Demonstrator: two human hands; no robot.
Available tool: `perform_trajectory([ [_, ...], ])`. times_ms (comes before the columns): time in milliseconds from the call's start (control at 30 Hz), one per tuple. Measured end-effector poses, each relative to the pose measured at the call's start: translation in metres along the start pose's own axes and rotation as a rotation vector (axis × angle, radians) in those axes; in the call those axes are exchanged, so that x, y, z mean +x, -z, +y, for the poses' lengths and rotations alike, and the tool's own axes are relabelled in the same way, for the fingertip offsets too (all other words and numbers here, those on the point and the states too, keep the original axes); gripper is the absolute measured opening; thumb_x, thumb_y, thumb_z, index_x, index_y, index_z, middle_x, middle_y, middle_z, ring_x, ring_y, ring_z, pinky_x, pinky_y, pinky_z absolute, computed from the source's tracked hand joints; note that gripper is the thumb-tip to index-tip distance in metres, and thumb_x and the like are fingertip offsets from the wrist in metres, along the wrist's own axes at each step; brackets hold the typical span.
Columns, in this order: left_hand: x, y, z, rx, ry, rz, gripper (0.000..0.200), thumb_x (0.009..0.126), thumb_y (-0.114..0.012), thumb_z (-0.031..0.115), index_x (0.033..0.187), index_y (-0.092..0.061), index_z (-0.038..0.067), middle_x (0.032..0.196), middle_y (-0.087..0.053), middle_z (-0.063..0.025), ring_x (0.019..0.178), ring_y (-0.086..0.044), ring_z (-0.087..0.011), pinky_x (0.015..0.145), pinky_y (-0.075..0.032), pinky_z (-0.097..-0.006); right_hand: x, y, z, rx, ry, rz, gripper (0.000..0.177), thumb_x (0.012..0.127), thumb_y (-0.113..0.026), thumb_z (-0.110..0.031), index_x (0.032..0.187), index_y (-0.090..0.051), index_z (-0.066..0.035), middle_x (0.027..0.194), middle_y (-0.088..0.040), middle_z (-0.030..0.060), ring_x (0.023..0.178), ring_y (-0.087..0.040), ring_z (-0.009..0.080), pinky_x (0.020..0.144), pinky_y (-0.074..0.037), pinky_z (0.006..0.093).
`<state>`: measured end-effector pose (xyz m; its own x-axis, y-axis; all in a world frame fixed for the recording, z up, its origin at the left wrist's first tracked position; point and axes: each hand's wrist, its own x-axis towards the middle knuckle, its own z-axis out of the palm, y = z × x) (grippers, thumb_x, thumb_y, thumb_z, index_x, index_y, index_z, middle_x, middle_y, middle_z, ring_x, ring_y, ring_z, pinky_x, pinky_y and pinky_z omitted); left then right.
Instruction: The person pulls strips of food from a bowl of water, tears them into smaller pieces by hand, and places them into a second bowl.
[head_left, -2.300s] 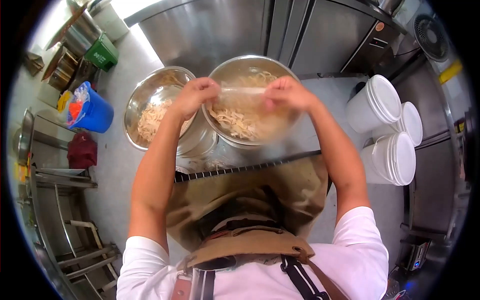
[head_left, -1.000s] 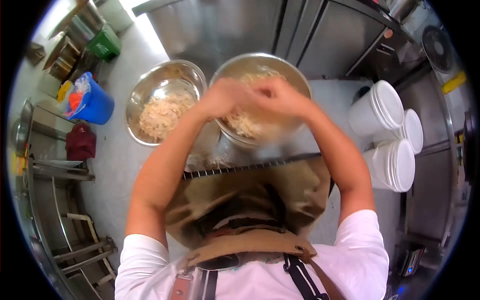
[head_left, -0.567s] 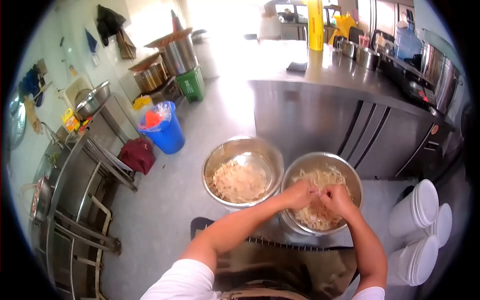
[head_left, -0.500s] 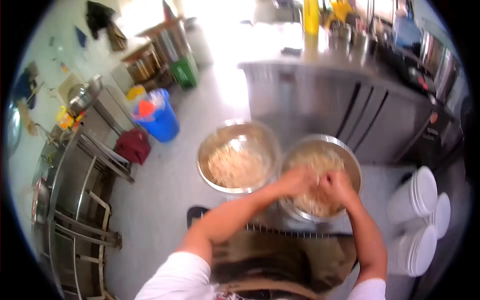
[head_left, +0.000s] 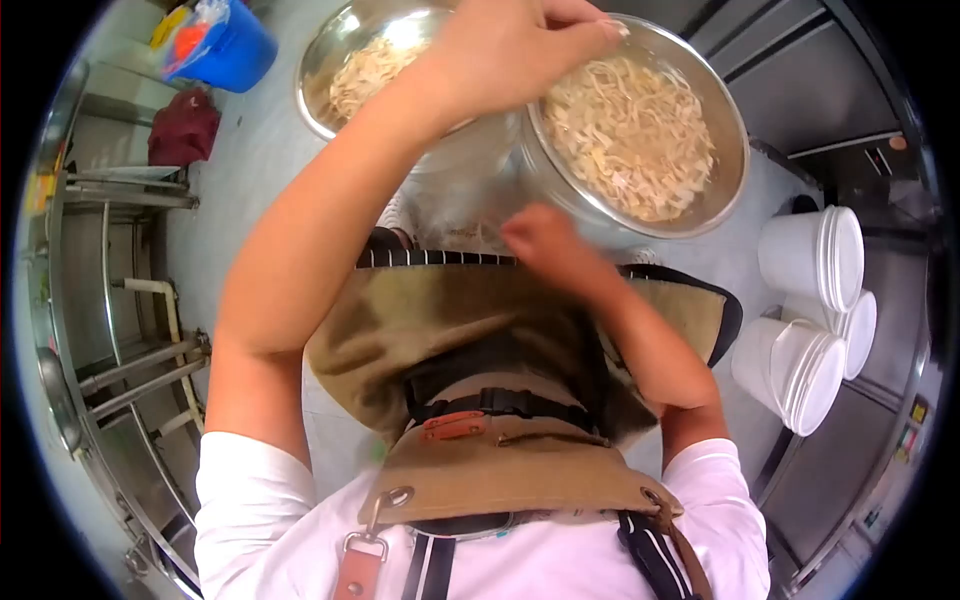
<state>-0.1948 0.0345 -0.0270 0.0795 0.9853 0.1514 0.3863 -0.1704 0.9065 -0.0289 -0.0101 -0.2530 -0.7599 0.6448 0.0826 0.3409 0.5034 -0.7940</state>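
Note:
My left hand (head_left: 530, 50) is above the upper left rim of the right metal bowl (head_left: 735, 150). Its thumb and fingers are pinched around a small pale piece (head_left: 620, 30). Many pale, flat strips (head_left: 640, 135) lie in this bowl. My right hand (head_left: 550, 245) is below the bowl's lower left side, in front of the apron (head_left: 450, 310). It is smeared by motion, so what it holds, if anything, is unclear. Similar strips (head_left: 370, 75) lie in the left metal bowl (head_left: 315, 90), partly hidden behind my left forearm.
White lidded buckets (head_left: 790, 370) stand at the right. A blue bin (head_left: 235, 50) and a dark red cloth (head_left: 183, 128) are at the upper left. Metal racks (head_left: 150, 380) line the left side, and steel cabinets (head_left: 800, 100) stand at the upper right.
The view has tilted down toward my body. Both hands were together over the right bowl; now they are apart, my left at its upper rim and my right drawn back toward the apron.

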Motion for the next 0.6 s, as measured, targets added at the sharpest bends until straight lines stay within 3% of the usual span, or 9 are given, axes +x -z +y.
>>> perform_trajectory([
  [133, -0.012, 0.022, 0.003, -0.023, -0.095, -0.079, 0.028, 0.091, -0.06, 0.018, 0.09, -0.065, -0.009, 0.063, -0.061, -0.0048, 0.062, -0.05, -0.0058, 0.056, -0.043, -0.0266, 0.028, -0.048, 0.038, -0.038, -0.299, -0.191, 0.014, 0.078, -0.062, -0.014, 0.085, -0.069, -0.004, 0.08, -0.066, 0.0188, 0.078, -0.064, 0.0368, 0.07, -0.05, 0.0441],
  [267, -0.015, 0.024, -0.003, -0.045, -0.109, 0.019, 0.028, 0.091, -0.059, 0.018, 0.088, -0.066, -0.009, 0.063, -0.062, -0.0072, 0.06, -0.052, -0.0082, 0.056, -0.044, -0.0281, 0.043, -0.077, 0.075, -0.147, -0.202, -0.279, 0.016, 0.08, -0.058, -0.013, 0.087, -0.068, -0.003, 0.079, -0.066, 0.0189, 0.076, -0.063, 0.0379, 0.069, -0.05, 0.0434],
  [333, -0.009, 0.024, -0.014, -0.075, -0.145, 0.055, 0.028, 0.091, -0.058, 0.019, 0.087, -0.067, -0.007, 0.067, -0.064, -0.0098, 0.061, -0.055, -0.0108, 0.057, -0.046, -0.0299, 0.046, -0.077, 0.075, -0.265, -0.147, -0.205, 0.017, 0.08, -0.057, -0.012, 0.088, -0.068, -0.002, 0.08, -0.066, 0.0198, 0.075, -0.064, 0.0382, 0.069, -0.051, 0.042],
  [367, -0.006, 0.025, -0.018, -0.021, -0.136, 0.07, 0.028, 0.09, -0.062, 0.022, 0.089, -0.069, -0.005, 0.068, -0.064, -0.0063, 0.063, -0.055, -0.0089, 0.058, -0.046, -0.0274, 0.045, -0.066, 0.069, -0.198, -0.147, -0.179, 0.015, 0.08, -0.058, -0.011, 0.087, -0.067, -0.002, 0.08, -0.067, 0.0197, 0.074, -0.064, 0.0365, 0.069, -0.051, 0.0409],
  [433, 0.005, 0.026, -0.019, 0.086, -0.132, 0.092, 0.029, 0.087, -0.068, 0.028, 0.093, -0.072, -0.001, 0.07, -0.065, 0.0005, 0.066, -0.056, -0.0051, 0.06, -0.046, -0.0224, 0.036, -0.008, -0.005, -0.067, -0.145, -0.112, 0.012, 0.081, -0.06, -0.01, 0.087, -0.066, -0.002, 0.082, -0.067, 0.0196, 0.073, -0.065, 0.0332, 0.067, -0.051, 0.0385],
  [500, 0.016, 0.028, -0.005, 0.086, -0.137, 0.053, 0.027, 0.086, -0.068, 0.024, 0.093, -0.072, -0.002, 0.07, -0.066, -0.0014, 0.065, -0.056, -0.0059, 0.06, -0.046, -0.0219, 0.022, 0.04, -0.063, 0.077, -0.1, 0.102, 0.009, 0.082, -0.065, -0.01, 0.086, -0.067, -0.001, 0.081, -0.068, 0.014, 0.072, -0.066, 0.025, 0.065, -0.051, 0.0355],
  [600, 0.033, 0.025, 0.023, 0.051, -0.116, -0.019, 0.028, 0.086, -0.069, 0.025, 0.095, -0.072, -0.002, 0.072, -0.067, -0.0032, 0.064, -0.058, -0.0075, 0.061, -0.048, -0.0232, 0.017, 0.119, -0.116, 0.168, 0.06, 0.52, 0.018, 0.085, -0.067, -0.013, 0.096, -0.067, 0.0, 0.085, -0.068, 0.0058, 0.077, -0.063, 0.0152, 0.069, -0.05, 0.0303],
])
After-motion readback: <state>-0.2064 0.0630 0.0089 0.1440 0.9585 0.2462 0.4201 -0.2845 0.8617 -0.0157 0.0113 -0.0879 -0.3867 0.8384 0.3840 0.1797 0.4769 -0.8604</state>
